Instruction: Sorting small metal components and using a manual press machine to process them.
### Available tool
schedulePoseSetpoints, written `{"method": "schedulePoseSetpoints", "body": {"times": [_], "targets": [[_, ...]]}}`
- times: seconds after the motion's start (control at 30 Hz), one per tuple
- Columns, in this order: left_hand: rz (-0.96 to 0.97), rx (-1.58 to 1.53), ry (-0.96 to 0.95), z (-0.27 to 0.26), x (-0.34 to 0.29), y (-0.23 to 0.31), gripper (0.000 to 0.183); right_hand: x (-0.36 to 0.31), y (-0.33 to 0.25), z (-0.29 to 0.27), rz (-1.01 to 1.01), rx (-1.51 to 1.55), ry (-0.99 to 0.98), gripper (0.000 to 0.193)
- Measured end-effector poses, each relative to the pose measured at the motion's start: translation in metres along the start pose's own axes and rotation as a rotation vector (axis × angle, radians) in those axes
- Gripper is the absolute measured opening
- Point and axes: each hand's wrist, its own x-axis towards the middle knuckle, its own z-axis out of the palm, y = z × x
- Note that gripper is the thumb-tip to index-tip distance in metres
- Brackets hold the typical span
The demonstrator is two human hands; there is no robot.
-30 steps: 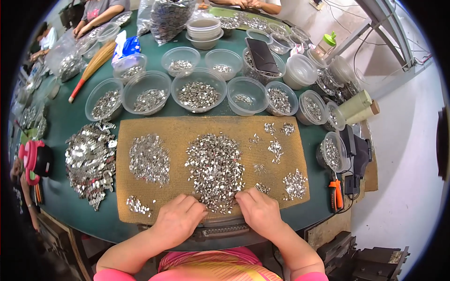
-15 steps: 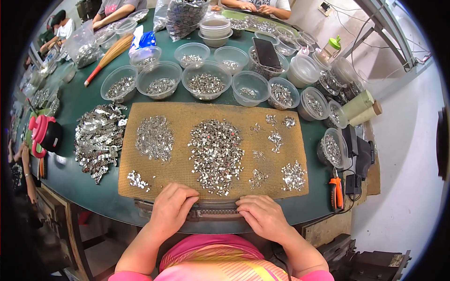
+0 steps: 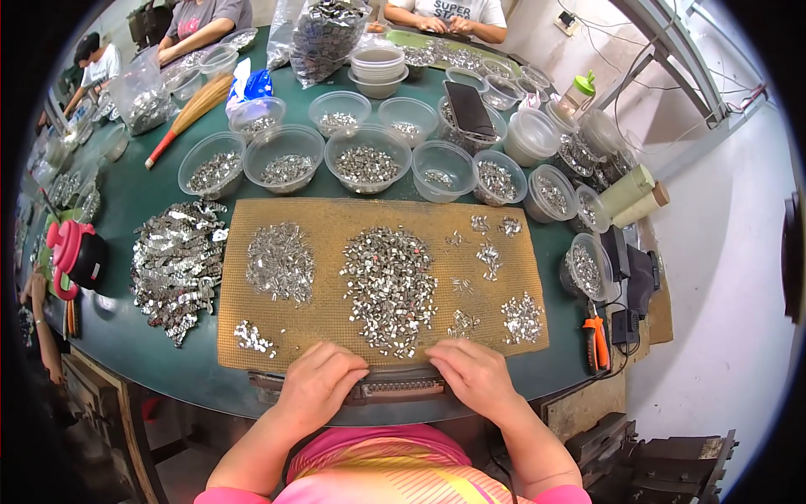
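Observation:
A long dark bar [image 3: 399, 389] lies along the table's near edge, with a row of small metal pieces set in its middle. My left hand [image 3: 323, 382] rests at the left part of this bar, thumb and fingers drawn together. At its right part, my right hand [image 3: 474, 374] has its fingertips pressed together too; whatever either hand pinches is too small to make out. Just beyond the bar lies a tan textured mat [image 3: 323, 326]. On it are a large central pile of small silvery metal pieces [image 3: 390, 290], a pile of thin pieces [image 3: 281, 262] and several smaller heaps.
Linked metal strips [image 3: 178, 273] lie left of the mat, near a pink-lidded black pot [image 3: 77, 256]. Clear plastic bowls [image 3: 368, 178] of metal pieces line its far side. Orange-handled pliers [image 3: 597, 343] lie at the right. Other people work across the table.
The view has tilted and shifted slightly, so the mat and bowls sit lower in the picture. Both hands stay at the bar, the left one a little further right along it.

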Motion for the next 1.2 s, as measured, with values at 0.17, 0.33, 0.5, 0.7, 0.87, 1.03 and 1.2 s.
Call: {"method": "schedulePoseSetpoints", "body": {"times": [0.17,0.33,0.5,0.7,0.87,1.03,1.2], "targets": [[-0.022,-0.037,-0.041,0.002,0.003,0.002,0.014,0.017,-0.002,0.013,0.024,-0.145,-0.038,0.011],[-0.017,-0.077,-0.087,0.013,0.011,0.010,0.012,0.021,0.002,0.010,-0.009,-0.132,-0.075,0.008],[0.102,-0.071,-0.218,0.039,0.020,0.025,0.012,0.017,0.010,0.012,-0.028,-0.153,-0.116,0.013],[0.168,0.033,-0.233,0.063,0.021,0.032,0.014,0.006,0.017,0.006,-0.027,0.001,-0.046,0.014],[0.158,-0.020,-0.213,0.058,0.018,0.029,0.016,-0.012,0.007,-0.010,-0.047,0.057,-0.067,0.016],[0.101,-0.049,-0.178,0.041,0.022,0.030,0.015,-0.025,-0.004,-0.010,-0.086,0.037,-0.098,0.020],[0.061,0.023,-0.128,0.024,0.022,0.017,0.012,-0.023,-0.011,-0.006,-0.134,-0.042,-0.018,0.020]]}}
